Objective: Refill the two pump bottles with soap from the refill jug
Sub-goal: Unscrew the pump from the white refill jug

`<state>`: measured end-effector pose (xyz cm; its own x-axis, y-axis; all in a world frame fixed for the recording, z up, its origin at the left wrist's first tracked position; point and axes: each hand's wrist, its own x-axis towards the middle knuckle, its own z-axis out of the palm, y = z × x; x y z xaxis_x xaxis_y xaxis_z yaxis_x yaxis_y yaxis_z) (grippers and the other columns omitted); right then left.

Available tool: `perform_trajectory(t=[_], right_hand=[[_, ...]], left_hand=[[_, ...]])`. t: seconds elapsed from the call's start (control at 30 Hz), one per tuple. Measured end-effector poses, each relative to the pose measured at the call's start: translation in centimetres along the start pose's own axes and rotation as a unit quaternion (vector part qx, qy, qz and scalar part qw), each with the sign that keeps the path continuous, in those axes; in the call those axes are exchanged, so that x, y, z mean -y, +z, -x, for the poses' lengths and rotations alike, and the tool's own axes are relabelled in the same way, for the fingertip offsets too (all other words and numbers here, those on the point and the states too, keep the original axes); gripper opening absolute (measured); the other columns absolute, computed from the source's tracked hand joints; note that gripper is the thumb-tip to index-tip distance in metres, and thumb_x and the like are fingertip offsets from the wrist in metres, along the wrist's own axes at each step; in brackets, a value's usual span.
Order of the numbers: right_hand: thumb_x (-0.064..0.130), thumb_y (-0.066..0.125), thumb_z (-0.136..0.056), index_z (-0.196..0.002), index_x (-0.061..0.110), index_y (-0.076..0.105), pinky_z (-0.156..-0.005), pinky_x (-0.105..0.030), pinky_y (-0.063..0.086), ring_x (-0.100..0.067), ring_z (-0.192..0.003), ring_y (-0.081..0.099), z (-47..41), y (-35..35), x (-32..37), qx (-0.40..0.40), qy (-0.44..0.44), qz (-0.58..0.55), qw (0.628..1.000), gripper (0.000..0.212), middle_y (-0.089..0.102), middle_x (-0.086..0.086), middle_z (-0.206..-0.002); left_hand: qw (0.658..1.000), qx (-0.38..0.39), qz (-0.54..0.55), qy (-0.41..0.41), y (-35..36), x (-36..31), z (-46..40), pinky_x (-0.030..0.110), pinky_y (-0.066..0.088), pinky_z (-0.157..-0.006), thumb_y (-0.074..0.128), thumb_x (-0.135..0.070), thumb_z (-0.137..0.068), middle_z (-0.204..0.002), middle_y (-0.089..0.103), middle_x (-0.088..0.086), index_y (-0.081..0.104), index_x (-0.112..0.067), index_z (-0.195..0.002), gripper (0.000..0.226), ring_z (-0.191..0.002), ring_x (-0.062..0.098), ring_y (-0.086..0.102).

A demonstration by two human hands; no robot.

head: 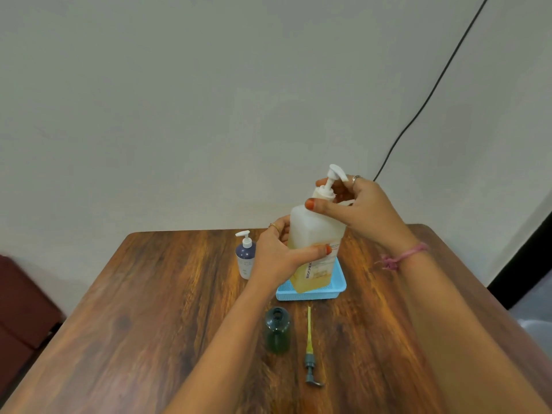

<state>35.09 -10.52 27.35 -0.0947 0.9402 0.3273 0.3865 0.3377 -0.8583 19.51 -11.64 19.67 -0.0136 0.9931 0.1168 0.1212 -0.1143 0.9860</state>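
1. Blue pump bottle (245,258): stands upright at the far left of the group on the tabletop (149,309), pump fitted, apart from the rest. It is untouched, probably waiting its turn.
2. Left hand (279,255): wrapped around the lower body of the refill jug (313,246), thumb across the label. The grip appears meant to steady the jug against twisting.
3. Green bottle (277,330): upright near the front edge, its neck open. It sits directly before the tray, likely so the pour has little way to travel.
4. Refill jug: tilted slightly, its base resting in the blue tray (310,289), which would catch drips. Yellowish soap fills roughly the lower part.
5. Grey pump (310,354): lies flat just right of the green bottle, dip tube pointing away from the person, wet with yellow soap. Laid aside to free the bottle's neck.
6. Right hand (355,207): fingers closed about the collar of the jug's white pump head (330,183), apparently to unscrew it. Whether the collar is loose yet cannot be told.
7. Stage, as judged: the jug is being opened; neither bottle is yet being filled.
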Motion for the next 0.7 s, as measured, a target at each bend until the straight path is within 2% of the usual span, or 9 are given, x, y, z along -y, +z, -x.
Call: perform_trajectory(t=[0.1,0.27,0.5,0.7], right_hand=[[0.024,0.082,-0.072,-0.108,0.017,0.069,-0.075,-0.020,0.054,-0.008,-0.089,0.067,-0.2,-0.3,0.1,-0.007,0.014,-0.071,0.997,0.039,0.071,0.005,-0.097],[0.013,0.079,-0.076,-0.113,0.012,0.067,-0.093,-0.028,0.052,-0.011,-0.100,0.068,-0.9,-1.1,1.0,-0.004,0.004,-0.098,0.995,0.040,0.073,-0.002,-0.105],[0.005,0.078,-0.074,-0.106,0.009,0.069,-0.094,-0.034,0.052,-0.018,-0.099,0.069,-2.0,-2.2,2.1,-0.062,-0.013,-0.179,0.982,0.033,0.074,-0.008,-0.101],[0.007,0.079,-0.073,-0.100,0.014,0.070,-0.094,-0.031,0.052,-0.016,-0.098,0.070,-2.8,-2.5,1.9,-0.106,-0.018,-0.209,0.972,0.029,0.075,-0.006,-0.099]], left_hand=[[1.000,-0.003,0.013,-0.008,0.0,0.1,-0.1,0.031,0.061,-0.076,0.095,-0.024,-0.056,-0.109,0.069,-0.005,0.058,-0.019,-0.121,0.075,-0.097,0.010,0.069],[1.000,-0.004,0.001,-0.015,0.0,0.6,-0.2,0.036,0.061,-0.081,0.095,-0.027,-0.054,-0.112,0.068,-0.006,0.058,-0.021,-0.122,0.078,-0.101,0.012,0.067],[0.999,-0.020,-0.008,-0.027,-0.3,1.2,-0.2,0.036,0.060,-0.083,0.095,-0.027,-0.053,-0.117,0.065,-0.005,0.056,-0.020,-0.126,0.083,-0.107,0.012,0.064],[0.999,-0.019,-0.002,-0.037,-0.6,1.5,-0.3,0.037,0.060,-0.083,0.095,-0.025,-0.054,-0.119,0.065,-0.004,0.056,-0.020,-0.127,0.083,-0.106,0.013,0.065]])
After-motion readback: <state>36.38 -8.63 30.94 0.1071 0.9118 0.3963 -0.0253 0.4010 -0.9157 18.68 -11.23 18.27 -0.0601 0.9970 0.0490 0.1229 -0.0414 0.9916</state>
